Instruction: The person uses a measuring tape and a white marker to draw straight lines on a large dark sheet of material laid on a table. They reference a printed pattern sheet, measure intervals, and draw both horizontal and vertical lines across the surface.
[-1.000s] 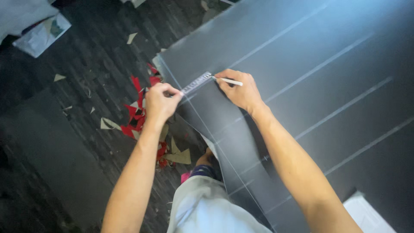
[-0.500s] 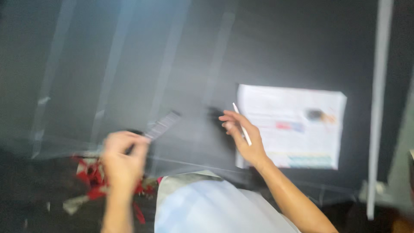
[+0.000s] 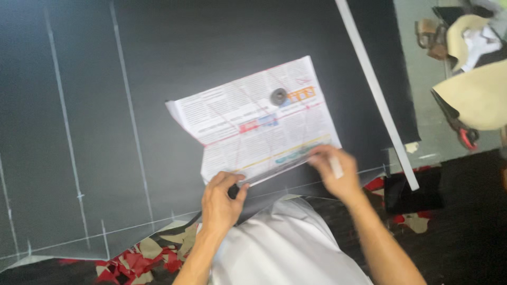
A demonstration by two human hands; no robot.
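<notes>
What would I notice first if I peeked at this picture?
A printed paper sheet lies bright in the middle of a big black sheet marked with white lines. The left hand and the right hand touch the paper's near edge. Red scraps lie at the bottom left.

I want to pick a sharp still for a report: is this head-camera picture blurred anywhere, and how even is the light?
Head view: mostly sharp, the printed paper sheet crisp; the right hand is smeared by motion, while the left hand is clearer. Light is soft, brightest on the paper, and the black sheet shows a dull sheen without hard shadows.
</notes>
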